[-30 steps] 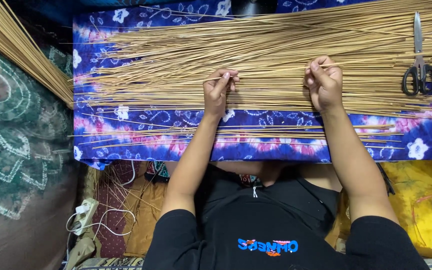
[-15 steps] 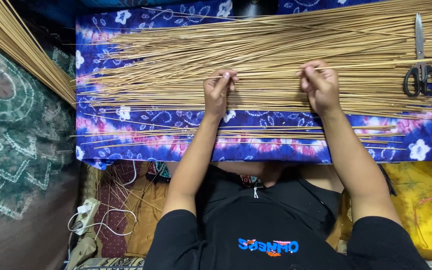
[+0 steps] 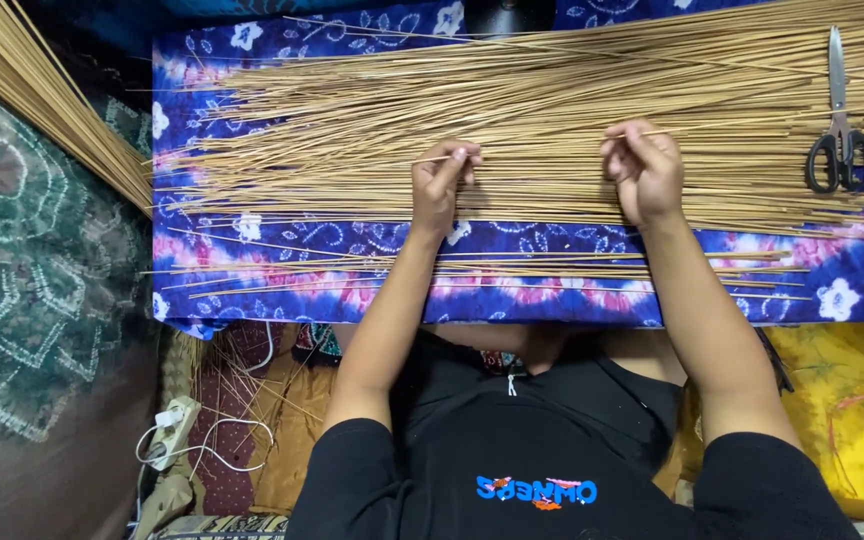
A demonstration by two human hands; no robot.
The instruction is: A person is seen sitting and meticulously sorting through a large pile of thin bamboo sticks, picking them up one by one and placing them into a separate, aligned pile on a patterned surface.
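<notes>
In the head view, a broad layer of thin tan sticks (image 3: 572,120) is spread lengthwise across a board covered in blue and pink floral cloth (image 3: 512,290), reaching from its left edge to past its right edge. Both hands are laid on the near side of this layer, around the middle of the board. The left hand (image 3: 442,190) is pinched shut on a single stick (image 3: 430,159), thumb against fingertips; the right hand (image 3: 642,172) is likewise closed on one thin stick (image 3: 642,133), lifted slightly above the pile. The hands are held well apart.

A few loose sticks (image 3: 472,268) are scattered along the near edge of the cloth. Black-handled scissors (image 3: 838,130) are laid on the sticks near the far right corner. A second bundle of sticks (image 3: 42,100) is seen slanting off beyond the left edge, above a green patterned cushion (image 3: 22,290). A white power strip (image 3: 167,432) is seen on the floor below.

The sticks are judged very light, springy yet easily snapped, and prone to slide over one another. A light fingertip pinch near mid-length is judged best.
</notes>
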